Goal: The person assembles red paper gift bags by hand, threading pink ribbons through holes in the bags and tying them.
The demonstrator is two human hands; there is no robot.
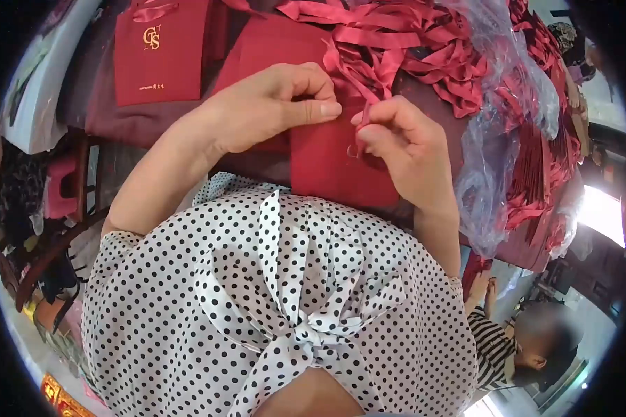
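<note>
A dark red paper bag (327, 163) lies flat on the table's near edge, right in front of my body. My left hand (278, 104) is over its upper left part, thumb and index finger pinched together; whatever lies between the fingertips cannot be made out. My right hand (409, 142) is closed on a red ribbon (370, 108) above the right side of the bag. A small thin loop hangs below its fingertips. More red bags (268, 52) lie flat behind my left hand.
A finished-looking red bag (158, 59) with a gold logo stands at the back left. Red ribbons (424, 42) are heaped at the back. Clear plastic wrap (490, 174) and stacked red bags (539, 167) lie to the right. A co-worker in a striped top (490, 344) sits at lower right.
</note>
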